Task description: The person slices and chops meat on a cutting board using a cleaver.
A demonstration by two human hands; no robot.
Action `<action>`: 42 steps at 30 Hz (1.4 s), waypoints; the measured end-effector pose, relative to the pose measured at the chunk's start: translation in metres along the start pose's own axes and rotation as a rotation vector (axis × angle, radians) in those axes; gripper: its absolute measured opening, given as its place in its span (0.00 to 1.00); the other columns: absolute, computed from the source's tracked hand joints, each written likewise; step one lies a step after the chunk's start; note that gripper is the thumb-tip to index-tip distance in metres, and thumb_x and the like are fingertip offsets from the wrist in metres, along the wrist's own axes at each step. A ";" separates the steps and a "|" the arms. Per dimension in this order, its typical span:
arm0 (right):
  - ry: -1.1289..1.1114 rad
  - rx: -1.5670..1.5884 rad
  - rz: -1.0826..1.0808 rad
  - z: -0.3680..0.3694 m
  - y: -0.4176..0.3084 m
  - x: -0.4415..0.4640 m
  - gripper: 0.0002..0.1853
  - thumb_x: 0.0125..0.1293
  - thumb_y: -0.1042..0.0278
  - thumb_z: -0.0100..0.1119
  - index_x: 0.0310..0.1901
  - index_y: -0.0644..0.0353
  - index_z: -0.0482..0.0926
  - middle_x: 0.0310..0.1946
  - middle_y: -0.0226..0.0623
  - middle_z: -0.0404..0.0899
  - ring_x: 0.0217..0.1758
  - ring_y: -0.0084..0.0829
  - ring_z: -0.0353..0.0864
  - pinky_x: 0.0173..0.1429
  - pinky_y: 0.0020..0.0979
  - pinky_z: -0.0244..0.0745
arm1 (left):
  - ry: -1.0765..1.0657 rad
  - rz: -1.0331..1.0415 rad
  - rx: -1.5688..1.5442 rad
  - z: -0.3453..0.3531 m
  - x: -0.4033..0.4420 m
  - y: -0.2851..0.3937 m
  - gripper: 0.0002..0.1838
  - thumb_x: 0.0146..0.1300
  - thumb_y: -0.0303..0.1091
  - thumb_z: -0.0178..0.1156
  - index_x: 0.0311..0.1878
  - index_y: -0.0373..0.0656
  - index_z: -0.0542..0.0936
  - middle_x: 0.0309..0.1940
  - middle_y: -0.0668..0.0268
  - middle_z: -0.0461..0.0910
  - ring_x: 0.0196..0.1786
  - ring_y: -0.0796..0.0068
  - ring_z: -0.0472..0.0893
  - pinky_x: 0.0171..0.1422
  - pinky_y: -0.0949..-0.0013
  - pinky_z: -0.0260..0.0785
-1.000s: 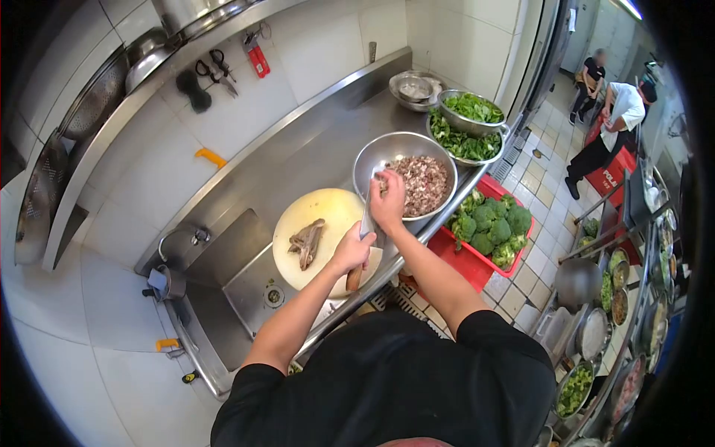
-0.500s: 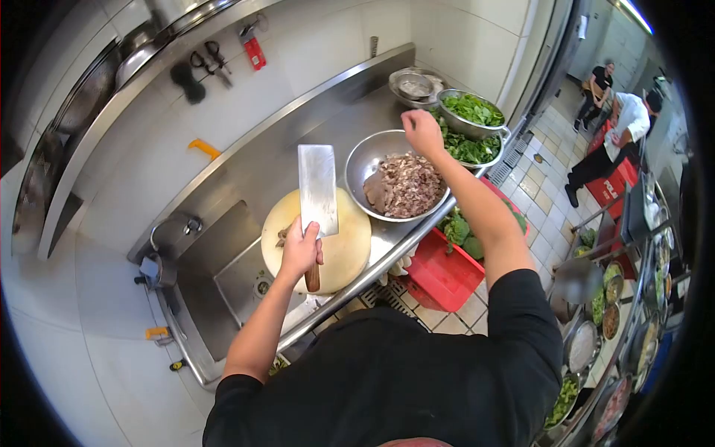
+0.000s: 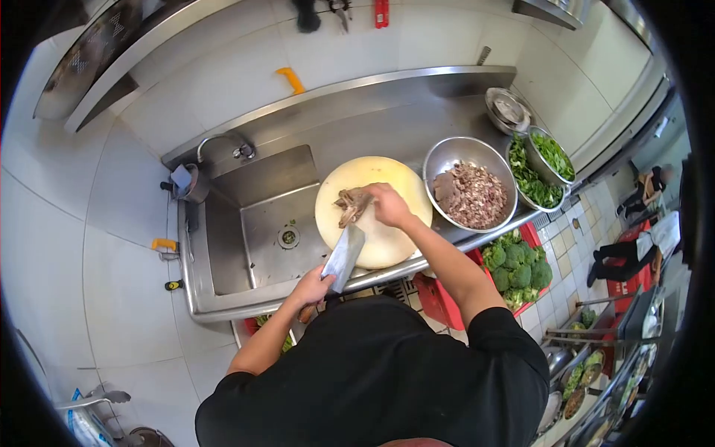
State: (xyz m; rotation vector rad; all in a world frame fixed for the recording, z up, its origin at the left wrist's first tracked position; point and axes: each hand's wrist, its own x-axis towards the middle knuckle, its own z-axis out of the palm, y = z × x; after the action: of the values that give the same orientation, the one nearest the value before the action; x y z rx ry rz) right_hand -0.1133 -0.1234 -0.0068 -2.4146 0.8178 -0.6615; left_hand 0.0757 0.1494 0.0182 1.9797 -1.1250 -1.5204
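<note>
In our left hand [image 3: 311, 289] we hold a broad, rectangular metal cleaver [image 3: 345, 257] with a brown wooden handle, fingers closed around it. The blade slants up and away from that grip, its upper part over the near edge of a round, cream-yellow chopping board [image 3: 387, 170]. Beyond the blade's top, our right hand [image 3: 387, 205] has its fingers against a ragged, brownish piece of meat [image 3: 352, 205] lying on the board; we cannot tell whether they are clamped on it, since the thumb is hidden. Right of that hand, just beside the board, stands a wide, round stainless-steel bowl [image 3: 445, 155] of chopped, reddish-brown meat [image 3: 480, 197]. Farther right are bright-green leafy vegetables [image 3: 551, 155] in metal containers. To the left of both hands we see a rectangular steel sink basin [image 3: 279, 257].
</note>
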 end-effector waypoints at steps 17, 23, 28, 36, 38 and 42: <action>-0.566 -0.439 0.247 0.005 -0.048 -0.013 0.27 0.51 0.75 0.65 0.57 0.48 0.84 0.60 0.45 0.74 0.68 0.50 0.72 0.70 0.49 0.70 | 0.094 0.140 -0.184 -0.061 -0.017 -0.084 0.18 0.77 0.41 0.60 0.60 0.38 0.75 0.20 0.62 0.78 0.15 0.73 0.76 0.21 0.64 0.69; -0.200 -0.251 0.357 -0.015 -0.040 -0.058 0.38 0.52 0.78 0.69 0.68 0.47 0.75 0.67 0.45 0.73 0.71 0.50 0.72 0.72 0.46 0.71 | 0.269 0.364 0.191 -0.078 0.005 -0.058 0.18 0.74 0.41 0.58 0.56 0.38 0.74 0.38 0.40 0.86 0.43 0.41 0.87 0.49 0.42 0.76; -0.043 -0.241 0.252 0.007 -0.025 -0.060 0.41 0.51 0.76 0.73 0.70 0.48 0.74 0.68 0.44 0.73 0.71 0.51 0.72 0.73 0.47 0.71 | 0.060 0.094 0.373 -0.084 0.035 0.003 0.17 0.73 0.36 0.53 0.58 0.34 0.72 0.43 0.35 0.85 0.49 0.37 0.87 0.57 0.41 0.76; -0.335 -0.370 0.361 0.004 -0.026 -0.033 0.41 0.52 0.70 0.71 0.72 0.39 0.72 0.67 0.38 0.75 0.70 0.52 0.71 0.73 0.56 0.67 | 0.072 0.048 0.441 -0.078 0.063 0.021 0.21 0.74 0.37 0.54 0.64 0.35 0.71 0.49 0.37 0.85 0.54 0.39 0.86 0.61 0.44 0.75; -0.301 -0.302 0.244 -0.001 -0.025 -0.020 0.43 0.52 0.70 0.70 0.73 0.38 0.70 0.67 0.39 0.74 0.70 0.51 0.71 0.73 0.56 0.67 | 0.099 0.030 0.440 -0.075 0.063 0.026 0.21 0.74 0.38 0.54 0.64 0.36 0.71 0.49 0.37 0.85 0.55 0.39 0.85 0.62 0.43 0.75; -0.666 -0.407 0.213 0.015 -0.006 0.012 0.36 0.52 0.67 0.71 0.67 0.46 0.78 0.63 0.42 0.77 0.69 0.48 0.72 0.72 0.52 0.69 | 0.162 0.030 0.541 -0.066 0.062 0.037 0.21 0.74 0.38 0.54 0.65 0.38 0.71 0.50 0.38 0.85 0.55 0.39 0.85 0.61 0.43 0.75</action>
State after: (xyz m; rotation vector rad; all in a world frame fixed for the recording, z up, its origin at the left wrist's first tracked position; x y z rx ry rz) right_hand -0.0939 -0.1225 -0.0114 -2.5830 0.9477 0.4237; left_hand 0.1289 0.0679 0.0286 2.3582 -1.6083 -1.0861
